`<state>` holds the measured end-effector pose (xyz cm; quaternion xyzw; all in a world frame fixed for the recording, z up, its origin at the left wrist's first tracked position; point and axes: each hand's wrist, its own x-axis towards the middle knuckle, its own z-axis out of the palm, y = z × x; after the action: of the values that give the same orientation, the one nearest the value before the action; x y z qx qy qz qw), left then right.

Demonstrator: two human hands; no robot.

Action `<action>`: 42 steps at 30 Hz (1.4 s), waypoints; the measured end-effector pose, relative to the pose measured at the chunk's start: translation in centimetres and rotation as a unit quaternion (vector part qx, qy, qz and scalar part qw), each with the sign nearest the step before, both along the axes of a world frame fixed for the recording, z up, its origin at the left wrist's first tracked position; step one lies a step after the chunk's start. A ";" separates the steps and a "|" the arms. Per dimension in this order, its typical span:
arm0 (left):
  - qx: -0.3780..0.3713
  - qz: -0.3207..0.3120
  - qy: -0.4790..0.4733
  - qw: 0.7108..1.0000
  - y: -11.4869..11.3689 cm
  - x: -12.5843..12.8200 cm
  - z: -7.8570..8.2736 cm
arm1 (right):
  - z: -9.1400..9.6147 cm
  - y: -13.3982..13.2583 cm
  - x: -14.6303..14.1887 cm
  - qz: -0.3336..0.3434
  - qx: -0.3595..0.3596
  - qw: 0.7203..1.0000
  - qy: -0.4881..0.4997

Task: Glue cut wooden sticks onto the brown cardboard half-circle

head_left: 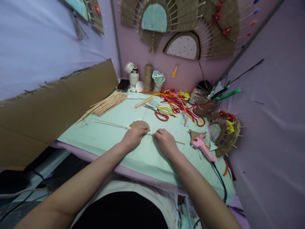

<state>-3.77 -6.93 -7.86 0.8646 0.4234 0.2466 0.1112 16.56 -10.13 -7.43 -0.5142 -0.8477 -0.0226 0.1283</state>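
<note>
A small brown cardboard semicircle [140, 124] with pale marks along its curved edge lies on the table in front of me. My left hand [133, 137] is closed on its near edge, fingers pressed together. Just to the right, my right hand [165, 143] pinches a thin wooden stick [180, 142], whose end sticks out to the right of the hand. The stick's other end is hidden by my fingers near the cardboard. One upright stick [145, 113] stands out from the cardboard's top, and more sticks [109, 124] reach out to its left.
Scissors [159, 112] lie beyond the cardboard, near tangled coloured cords [176, 103]. A bundle of sticks [108, 104] rests at the left by a tall cardboard sheet [59, 105]. At the right are a pink glue gun [203, 148] with its cable and a decorated wreath [232, 136].
</note>
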 end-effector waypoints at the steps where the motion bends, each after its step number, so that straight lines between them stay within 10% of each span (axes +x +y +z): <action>1: -0.002 -0.001 -0.001 1.000 0.0 0.0 0.0 | 0.0 0.0 0.0 0.001 0.002 1.000 0.001; 42: 0.009 0.000 0.003 1.000 0.1 0.0 0.0 | 0.9 -0.1 -0.4 -0.004 -0.009 0.999 -0.035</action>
<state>-3.78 -6.87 -7.90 0.8665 0.4209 0.2481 0.1019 16.19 -10.26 -6.48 -0.5178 -0.8497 -0.0333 0.0937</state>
